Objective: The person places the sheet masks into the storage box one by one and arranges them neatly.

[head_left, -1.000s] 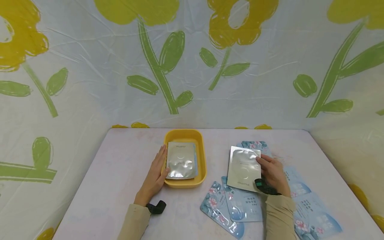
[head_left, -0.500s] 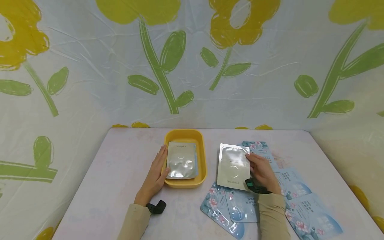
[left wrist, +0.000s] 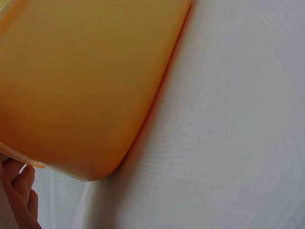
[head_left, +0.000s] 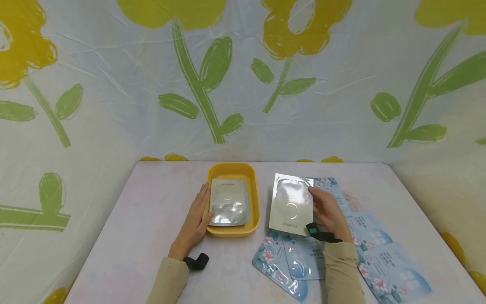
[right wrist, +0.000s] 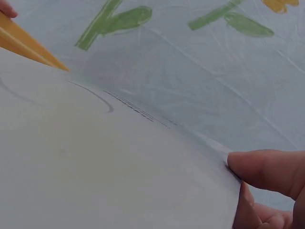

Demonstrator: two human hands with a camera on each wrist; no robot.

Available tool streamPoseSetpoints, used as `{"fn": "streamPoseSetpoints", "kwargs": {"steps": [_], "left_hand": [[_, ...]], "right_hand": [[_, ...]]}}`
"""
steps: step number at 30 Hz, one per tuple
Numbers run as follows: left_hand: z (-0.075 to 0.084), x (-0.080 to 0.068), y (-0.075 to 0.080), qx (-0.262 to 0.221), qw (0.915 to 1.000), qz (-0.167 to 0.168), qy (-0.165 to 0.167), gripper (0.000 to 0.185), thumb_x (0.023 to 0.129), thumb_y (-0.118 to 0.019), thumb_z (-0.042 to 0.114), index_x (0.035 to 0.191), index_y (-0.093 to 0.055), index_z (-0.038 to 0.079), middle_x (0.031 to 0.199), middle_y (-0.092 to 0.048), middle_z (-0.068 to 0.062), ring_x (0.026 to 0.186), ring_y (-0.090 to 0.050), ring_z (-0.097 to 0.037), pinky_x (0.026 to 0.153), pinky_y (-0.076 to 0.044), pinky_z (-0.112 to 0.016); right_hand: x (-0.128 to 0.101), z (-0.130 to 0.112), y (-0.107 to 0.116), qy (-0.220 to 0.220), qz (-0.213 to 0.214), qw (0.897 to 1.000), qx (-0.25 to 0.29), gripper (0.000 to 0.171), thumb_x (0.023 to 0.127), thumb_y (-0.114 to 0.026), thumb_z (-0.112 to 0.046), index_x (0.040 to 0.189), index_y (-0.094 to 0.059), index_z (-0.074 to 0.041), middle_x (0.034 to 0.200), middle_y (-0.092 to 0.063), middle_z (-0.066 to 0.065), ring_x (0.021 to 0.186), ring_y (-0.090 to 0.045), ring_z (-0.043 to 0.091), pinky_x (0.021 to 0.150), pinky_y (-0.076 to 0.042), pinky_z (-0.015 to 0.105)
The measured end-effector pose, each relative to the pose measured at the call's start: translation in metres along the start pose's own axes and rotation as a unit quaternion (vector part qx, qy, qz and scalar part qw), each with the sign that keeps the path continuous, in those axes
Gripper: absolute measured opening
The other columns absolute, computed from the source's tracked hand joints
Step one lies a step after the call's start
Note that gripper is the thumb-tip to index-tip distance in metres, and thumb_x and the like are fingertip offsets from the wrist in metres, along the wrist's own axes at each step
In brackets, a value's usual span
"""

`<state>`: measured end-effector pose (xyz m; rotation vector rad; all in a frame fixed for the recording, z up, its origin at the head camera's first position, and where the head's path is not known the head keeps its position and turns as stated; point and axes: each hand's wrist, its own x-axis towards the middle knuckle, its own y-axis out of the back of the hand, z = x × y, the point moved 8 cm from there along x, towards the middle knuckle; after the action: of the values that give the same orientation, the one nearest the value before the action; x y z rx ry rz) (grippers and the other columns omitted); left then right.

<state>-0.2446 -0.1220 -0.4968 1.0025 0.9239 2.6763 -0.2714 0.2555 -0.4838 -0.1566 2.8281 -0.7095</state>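
Head view takes in a pale table [head_left: 152, 219] set against a flower-print backdrop [head_left: 243, 76], which closes off three sides and keeps the work area plain. A yellow tray [head_left: 253, 198] sits near the middle of the table, open side up, so flat things can be laid into it from above. One silver pouch [head_left: 228, 202] already lies flat inside it, with a bluish edge showing beneath, so it probably rests on another packet. To the right, floral packets [head_left: 387, 261] are fanned loosely over the table, overlapping, within easy reach of the right arm.

The left hand [head_left: 194, 223] lies with fingers straight along the tray's left wall, pressed against it, most likely to steady the light tray; the left wrist view shows only the tray's orange-yellow side and the fingertips [left wrist: 19, 191] at its rim. The right hand [head_left: 328, 211] pinches the right edge of a second silver pouch [head_left: 290, 203], thumb on top as the right wrist view shows, holding it tilted above the table, between tray and packets, apart from the tray.
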Motion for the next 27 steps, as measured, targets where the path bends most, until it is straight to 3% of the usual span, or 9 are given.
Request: {"fn": "streamPoseSetpoints", "kwargs": {"steps": [5, 10, 15, 19, 27], "left_hand": [[0.001, -0.001, 0.000, -0.005, 1.0000, 0.002, -0.003, 0.068, 0.094, -0.049, 0.009, 0.155, -0.022, -0.003, 0.163, -0.018, -0.019, 0.149, -0.015, -0.038, 0.118, -0.014, -0.058], [0.001, -0.001, 0.000, -0.005, 1.0000, 0.001, 0.000, 0.068, 0.094, -0.048, 0.011, 0.155, -0.023, -0.005, 0.163, -0.018, -0.019, 0.149, -0.015, -0.038, 0.120, -0.013, -0.055], [0.001, -0.001, 0.000, -0.004, 1.0000, 0.001, -0.001, 0.067, 0.095, -0.047, 0.014, 0.155, -0.022, -0.004, 0.163, -0.018, -0.018, 0.150, -0.015, -0.036, 0.120, -0.013, -0.054], [0.001, 0.000, 0.001, 0.000, 1.0000, 0.004, -0.007, 0.067, 0.094, -0.048, 0.011, 0.155, -0.022, -0.005, 0.163, -0.019, -0.019, 0.150, -0.015, -0.037, 0.119, -0.014, -0.057], [0.001, 0.000, 0.002, 0.000, 1.0000, 0.002, -0.004, 0.067, 0.096, -0.046, 0.015, 0.155, -0.022, -0.005, 0.163, -0.018, -0.020, 0.150, -0.015, -0.037, 0.121, -0.013, -0.053]], "right_hand": [[0.001, -0.008, -0.011, 0.013, 0.030, 0.999, -0.021, 0.021, 0.104, -0.051, -0.017, 0.095, -0.068, -0.010, 0.081, -0.065, 0.000, 0.067, -0.059, 0.010, 0.055, -0.050, 0.018], [0.002, -0.015, -0.032, 0.024, 0.011, 0.999, -0.026, 0.022, 0.104, -0.050, -0.019, 0.098, -0.069, -0.009, 0.089, -0.066, 0.001, 0.077, -0.062, 0.014, 0.066, -0.055, 0.025], [0.006, -0.020, -0.055, 0.022, -0.006, 1.000, -0.021, 0.023, 0.105, -0.048, -0.021, 0.101, -0.066, -0.008, 0.092, -0.063, 0.002, 0.079, -0.061, 0.014, 0.068, -0.055, 0.026], [0.011, -0.018, -0.073, 0.011, -0.009, 1.000, -0.019, 0.022, 0.106, -0.046, -0.023, 0.111, -0.059, -0.006, 0.096, -0.061, 0.003, 0.081, -0.061, 0.015, 0.069, -0.056, 0.026], [0.035, -0.004, -0.102, 0.009, 0.022, 1.000, -0.021, 0.021, 0.107, -0.044, -0.019, 0.112, -0.054, -0.001, 0.096, -0.058, 0.004, 0.082, -0.058, 0.015, 0.070, -0.054, 0.025]]}}
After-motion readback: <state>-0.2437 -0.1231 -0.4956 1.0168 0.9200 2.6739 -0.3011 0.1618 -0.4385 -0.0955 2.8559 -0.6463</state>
